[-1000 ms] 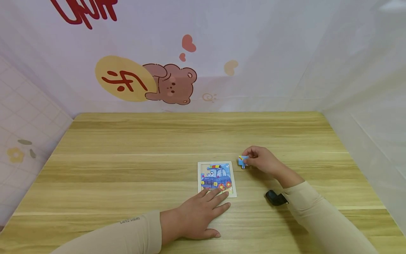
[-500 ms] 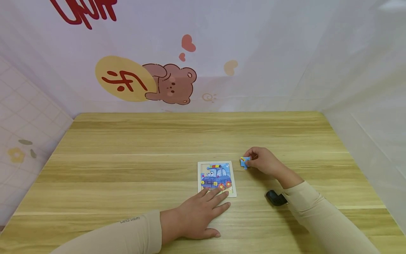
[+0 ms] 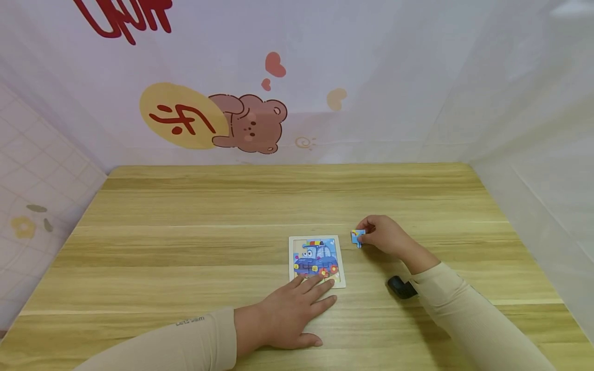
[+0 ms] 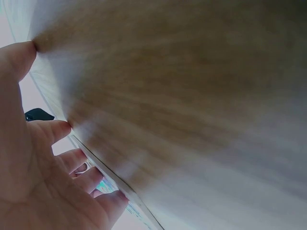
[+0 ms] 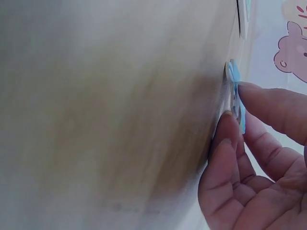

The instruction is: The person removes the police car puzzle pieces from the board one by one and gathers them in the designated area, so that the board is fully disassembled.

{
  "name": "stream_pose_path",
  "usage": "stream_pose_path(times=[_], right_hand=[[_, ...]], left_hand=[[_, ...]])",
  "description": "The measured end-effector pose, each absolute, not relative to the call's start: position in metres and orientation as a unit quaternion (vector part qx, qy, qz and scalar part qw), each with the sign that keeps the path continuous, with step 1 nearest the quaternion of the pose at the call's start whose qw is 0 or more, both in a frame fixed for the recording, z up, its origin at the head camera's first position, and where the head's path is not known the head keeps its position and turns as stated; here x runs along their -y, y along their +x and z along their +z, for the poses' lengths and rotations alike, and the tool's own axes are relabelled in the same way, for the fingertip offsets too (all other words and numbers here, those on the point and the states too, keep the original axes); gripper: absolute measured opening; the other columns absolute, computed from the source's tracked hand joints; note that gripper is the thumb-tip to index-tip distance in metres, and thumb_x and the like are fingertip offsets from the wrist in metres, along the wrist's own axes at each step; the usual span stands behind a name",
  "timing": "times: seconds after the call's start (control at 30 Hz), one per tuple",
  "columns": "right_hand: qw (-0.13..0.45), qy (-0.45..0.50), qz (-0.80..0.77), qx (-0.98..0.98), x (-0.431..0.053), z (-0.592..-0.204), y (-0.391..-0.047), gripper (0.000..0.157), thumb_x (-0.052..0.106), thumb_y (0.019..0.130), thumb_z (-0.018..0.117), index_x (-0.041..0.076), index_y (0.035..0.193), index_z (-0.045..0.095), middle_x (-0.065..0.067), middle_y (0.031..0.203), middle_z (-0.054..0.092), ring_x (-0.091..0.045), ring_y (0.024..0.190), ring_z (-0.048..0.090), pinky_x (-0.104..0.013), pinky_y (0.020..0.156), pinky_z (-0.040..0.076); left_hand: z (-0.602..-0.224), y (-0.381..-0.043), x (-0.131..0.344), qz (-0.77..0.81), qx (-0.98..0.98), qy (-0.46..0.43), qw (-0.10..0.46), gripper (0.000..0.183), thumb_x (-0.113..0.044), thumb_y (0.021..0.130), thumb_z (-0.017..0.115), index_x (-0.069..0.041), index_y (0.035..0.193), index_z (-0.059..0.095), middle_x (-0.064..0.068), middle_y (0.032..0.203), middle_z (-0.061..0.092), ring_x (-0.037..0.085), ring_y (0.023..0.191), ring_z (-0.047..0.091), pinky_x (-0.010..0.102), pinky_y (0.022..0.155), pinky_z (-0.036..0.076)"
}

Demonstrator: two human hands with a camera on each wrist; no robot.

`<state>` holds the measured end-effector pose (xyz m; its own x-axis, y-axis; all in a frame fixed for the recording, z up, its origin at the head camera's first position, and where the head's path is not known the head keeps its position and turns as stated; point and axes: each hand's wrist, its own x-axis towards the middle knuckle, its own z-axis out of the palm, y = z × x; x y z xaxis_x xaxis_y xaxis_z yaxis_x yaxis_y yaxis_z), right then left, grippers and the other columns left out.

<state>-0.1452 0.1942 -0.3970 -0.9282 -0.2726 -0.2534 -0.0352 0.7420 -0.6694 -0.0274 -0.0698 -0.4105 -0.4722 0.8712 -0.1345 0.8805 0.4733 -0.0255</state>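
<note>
My right hand pinches a light blue puzzle piece between thumb and fingers, just right of the puzzle board. In the right wrist view the piece is seen edge-on, close over the table. A white-framed puzzle board with a blue cartoon police car lies flat; bare wood shows at its upper left corner inside the frame. My left hand lies with fingers spread, fingertips over the board's lower edge, covering part of the picture. In the left wrist view its fingertips rest along the frame.
A small black object is beside the right sleeve, partly hidden by it. The wood-grain table runs back to a pale curtain printed with a bear, and further curtains flank both sides.
The right hand has shifted the puzzle piece very slightly right and turned it a little. The left hand and the board have stayed in place.
</note>
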Motion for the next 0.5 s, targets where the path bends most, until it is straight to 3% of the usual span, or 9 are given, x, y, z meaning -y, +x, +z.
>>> stream_pose_path(times=[0.5], right_hand=[[0.175,-0.076,-0.33,-0.925,-0.191,-0.3974,-0.1467,0.016,0.005,0.085,0.069,-0.002,0.099,0.067,-0.012,0.094,0.064,-0.024,0.085,0.055,-0.037,0.077,0.046]], left_hand=[[-0.4131,-0.0278,0.0702,-0.045,-0.855,0.516,0.042,0.073,-0.067,0.092,0.041,-0.021,0.149,0.037,0.005,0.157,0.028,0.025,0.143,0.028,0.04,0.112,0.031]])
